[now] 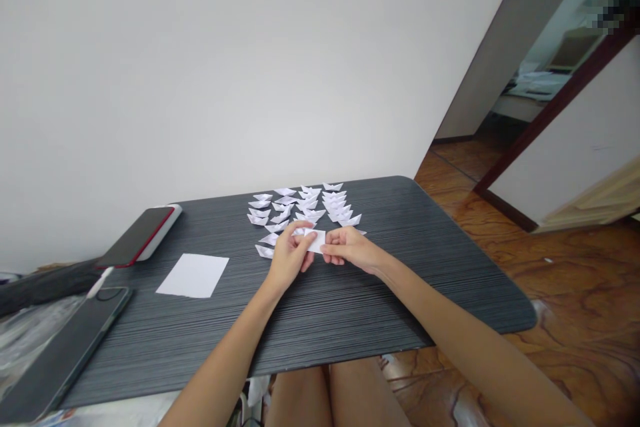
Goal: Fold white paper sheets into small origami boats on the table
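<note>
A small folded piece of white paper point(317, 241) is held between both hands above the dark table. My left hand point(293, 248) pinches its left side, thumb on top. At its right edge my right hand point(350, 245) grips with thumb and fingers closed. Just beyond the hands stand several white paper boats point(286, 200) in rough columns; some of them are partly hidden by my fingers. Off to the left a white paper sheet point(193, 275) lies flat on the table.
The dark wood-grain table point(360, 320) meets a white wall at the back. At its left side lie a phone point(75, 347) with a white cable plugged in and a dark, red-edged device point(140, 235). A brown patterned floor point(480, 213) is on the right.
</note>
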`<action>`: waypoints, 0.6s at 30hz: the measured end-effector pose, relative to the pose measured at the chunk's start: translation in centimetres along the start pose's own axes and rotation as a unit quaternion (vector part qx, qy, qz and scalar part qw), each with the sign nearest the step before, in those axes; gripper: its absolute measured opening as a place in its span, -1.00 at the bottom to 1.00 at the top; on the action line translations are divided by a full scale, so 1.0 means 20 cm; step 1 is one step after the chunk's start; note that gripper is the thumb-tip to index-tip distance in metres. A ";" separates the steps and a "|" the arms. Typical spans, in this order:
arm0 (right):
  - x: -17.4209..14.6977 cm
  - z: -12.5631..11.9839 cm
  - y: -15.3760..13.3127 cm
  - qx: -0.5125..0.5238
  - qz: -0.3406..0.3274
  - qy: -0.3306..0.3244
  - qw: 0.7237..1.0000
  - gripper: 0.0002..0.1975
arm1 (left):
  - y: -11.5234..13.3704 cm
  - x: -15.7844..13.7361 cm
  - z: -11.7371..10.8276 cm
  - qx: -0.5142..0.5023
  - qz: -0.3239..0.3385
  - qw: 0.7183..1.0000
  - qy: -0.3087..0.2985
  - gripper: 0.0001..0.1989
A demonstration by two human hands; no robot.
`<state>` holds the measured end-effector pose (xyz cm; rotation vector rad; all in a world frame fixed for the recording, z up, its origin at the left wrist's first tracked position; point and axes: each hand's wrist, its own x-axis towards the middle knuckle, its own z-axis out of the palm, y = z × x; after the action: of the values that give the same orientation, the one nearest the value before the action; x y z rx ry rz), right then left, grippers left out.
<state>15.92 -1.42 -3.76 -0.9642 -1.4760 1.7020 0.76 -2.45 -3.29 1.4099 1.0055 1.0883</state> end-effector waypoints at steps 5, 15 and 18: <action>0.00 0.00 0.00 0.012 -0.018 0.031 0.999 -0.77 | 0.02 0.00 0.01 -0.038 0.035 0.998 -0.034 -0.55; -0.01 0.01 -0.02 0.010 -0.024 0.015 1.000 -0.79 | 0.01 0.00 -0.02 -0.034 0.029 0.998 -0.053 -0.57; 0.00 0.00 -0.01 0.037 -0.019 0.021 0.999 -0.79 | 0.01 -0.01 -0.03 0.038 0.070 0.996 -0.026 -0.62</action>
<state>16.02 -1.41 -3.59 -0.9207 -1.3855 1.6868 0.16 -2.53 -3.02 1.5829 0.9294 1.1189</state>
